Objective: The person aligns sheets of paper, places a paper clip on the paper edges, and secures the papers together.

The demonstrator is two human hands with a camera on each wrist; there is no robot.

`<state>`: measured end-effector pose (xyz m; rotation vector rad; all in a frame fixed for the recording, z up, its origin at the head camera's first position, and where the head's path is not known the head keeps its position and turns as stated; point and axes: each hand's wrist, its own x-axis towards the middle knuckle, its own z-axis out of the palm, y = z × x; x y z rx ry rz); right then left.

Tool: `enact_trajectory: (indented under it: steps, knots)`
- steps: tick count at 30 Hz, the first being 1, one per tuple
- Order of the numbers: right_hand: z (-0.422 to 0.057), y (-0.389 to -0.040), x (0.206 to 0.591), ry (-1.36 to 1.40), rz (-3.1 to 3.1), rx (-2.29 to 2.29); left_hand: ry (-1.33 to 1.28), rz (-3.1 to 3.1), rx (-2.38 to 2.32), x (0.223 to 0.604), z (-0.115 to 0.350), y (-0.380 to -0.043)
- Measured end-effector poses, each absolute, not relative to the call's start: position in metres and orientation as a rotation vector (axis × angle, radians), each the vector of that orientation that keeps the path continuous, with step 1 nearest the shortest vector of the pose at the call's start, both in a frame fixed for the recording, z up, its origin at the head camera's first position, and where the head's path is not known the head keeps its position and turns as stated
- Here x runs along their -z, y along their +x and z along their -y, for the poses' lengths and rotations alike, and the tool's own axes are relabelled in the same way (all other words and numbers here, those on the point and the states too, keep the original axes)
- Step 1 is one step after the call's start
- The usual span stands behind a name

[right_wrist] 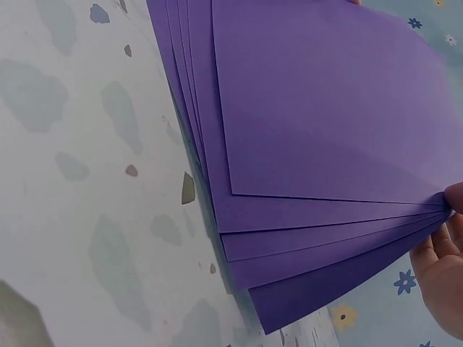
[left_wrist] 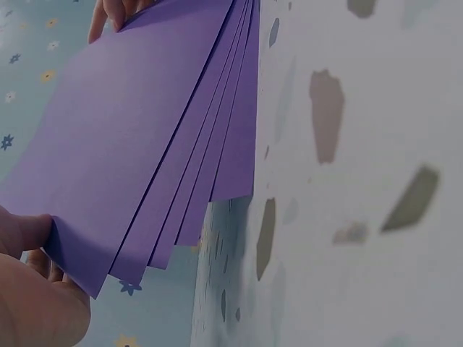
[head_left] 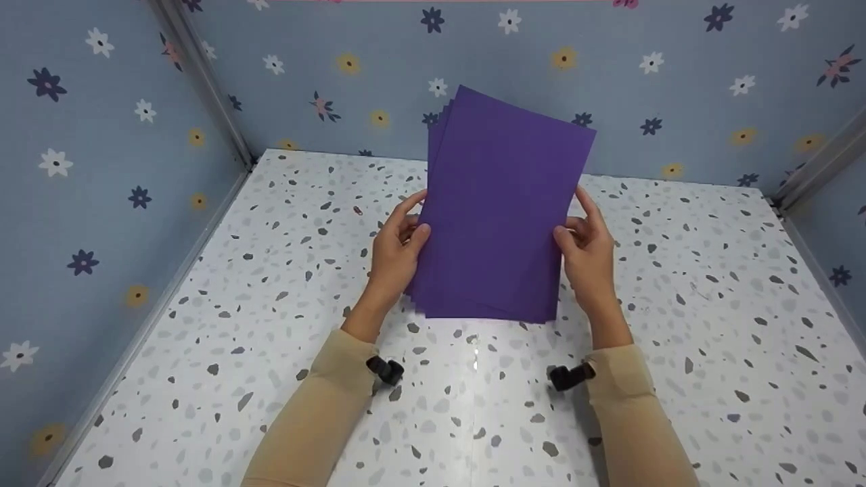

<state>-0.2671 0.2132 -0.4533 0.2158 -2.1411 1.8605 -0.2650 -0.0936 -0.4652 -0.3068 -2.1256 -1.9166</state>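
Observation:
Several sheets of purple paper [head_left: 504,210] are held up in a tilted, slightly fanned stack above the table. My left hand [head_left: 398,250] pinches the stack's left edge, thumb in front and fingers behind. On the opposite edge my right hand [head_left: 587,243] pinches it the same way. The left wrist view shows the staggered edges of the purple sheets [left_wrist: 137,137], with the left thumb on the front sheet. In the right wrist view the lower corners of the paper [right_wrist: 325,108] spread apart like steps, converging under the right thumb.
A white table [head_left: 270,379] with a speckled stone pattern lies beneath. Blue floral panels [head_left: 284,88] stand behind it and at both sides. A small reddish object or mark [head_left: 358,210] is on the table left of the paper. Each sleeve carries a black wrist camera [head_left: 385,370].

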Motion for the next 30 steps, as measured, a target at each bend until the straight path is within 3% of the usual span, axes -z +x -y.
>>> enact_trajectory:
  steps: [30]
  knots:
    - [-0.2085,-0.2671,0.4526,0.319,1.995,-1.759,-0.392,2.058,1.891,0.4628,0.0927,-0.2641]
